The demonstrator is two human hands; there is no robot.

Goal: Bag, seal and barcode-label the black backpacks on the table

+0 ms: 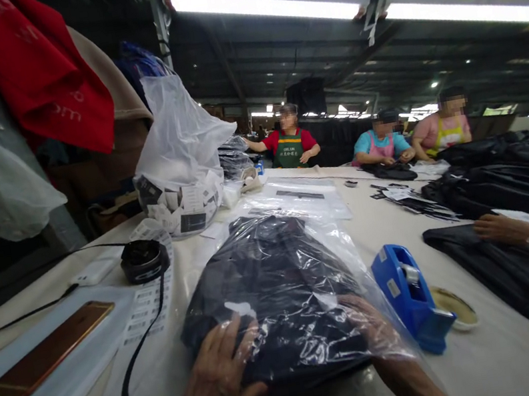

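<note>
The bagged garment stretches away across the table, left hand fingers splayed flat on its near end (right hand flat too, under the plastic).

**Glossy film over matt cloth**

The folded dark cloth garment at lower centre looks matt under a clear, crinkled, glossy plastic bag. The blue tape dispenser is smooth plastic. At lower left, the copper-coloured phone appears metallic and shiny.
</note>
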